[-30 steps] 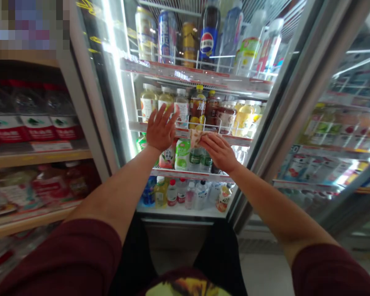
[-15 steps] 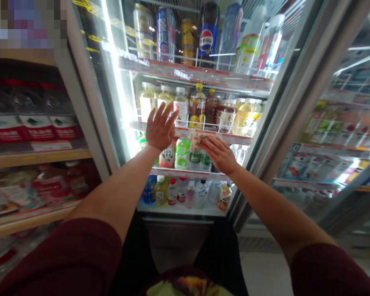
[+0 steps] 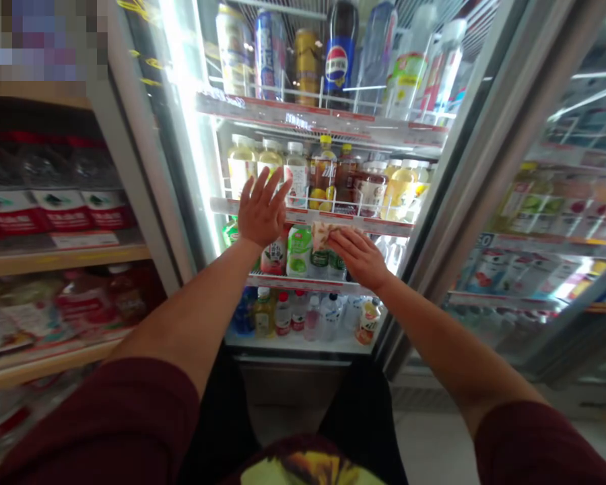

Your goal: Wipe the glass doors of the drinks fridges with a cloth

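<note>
Two bare hands are raised before a drinks fridge (image 3: 477, 141). The left hand (image 3: 262, 209), fingers spread, holds nothing; whether it touches anything is hard to tell. The right hand's (image 3: 357, 252) fingers are closed over a patterned cloth (image 3: 324, 234), just right of a green-labelled bottle (image 3: 299, 252) in view. Higher up, a cola bottle's (image 3: 339, 66) blue label bears the Pepsi globe above blurred characters; red-and-white labels (image 3: 63, 207) at far left are illegible.

Patterned cloth (image 3: 320, 236), pale pinkish-beige with brown markings, is held beneath the right hand (image 3: 359, 256); its visible portion extends just left of that hand, which covers much of the remainder.
</note>
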A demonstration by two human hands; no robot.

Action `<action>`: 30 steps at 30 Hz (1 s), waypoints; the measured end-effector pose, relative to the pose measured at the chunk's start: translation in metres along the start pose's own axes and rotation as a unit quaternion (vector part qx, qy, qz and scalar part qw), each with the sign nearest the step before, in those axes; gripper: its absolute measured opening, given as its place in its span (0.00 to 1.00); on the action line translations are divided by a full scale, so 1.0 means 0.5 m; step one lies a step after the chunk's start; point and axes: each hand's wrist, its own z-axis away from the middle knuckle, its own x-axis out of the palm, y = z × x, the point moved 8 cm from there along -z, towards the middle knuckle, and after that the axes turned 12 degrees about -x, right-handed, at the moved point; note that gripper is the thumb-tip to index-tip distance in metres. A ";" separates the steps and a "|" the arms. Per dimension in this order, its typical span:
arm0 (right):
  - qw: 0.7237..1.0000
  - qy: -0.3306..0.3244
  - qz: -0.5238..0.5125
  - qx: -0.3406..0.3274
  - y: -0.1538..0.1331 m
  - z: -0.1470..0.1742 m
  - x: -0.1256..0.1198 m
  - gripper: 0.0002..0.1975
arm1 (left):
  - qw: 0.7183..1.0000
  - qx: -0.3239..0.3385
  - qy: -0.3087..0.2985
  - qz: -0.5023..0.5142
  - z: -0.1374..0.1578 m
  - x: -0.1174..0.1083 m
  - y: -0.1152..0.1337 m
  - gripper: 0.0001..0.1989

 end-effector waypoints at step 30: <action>0.998 -0.037 -0.051 0.027 -0.011 0.035 0.017 0.25 | 1.000 -0.006 0.000 -0.009 0.000 -0.001 -0.001 0.29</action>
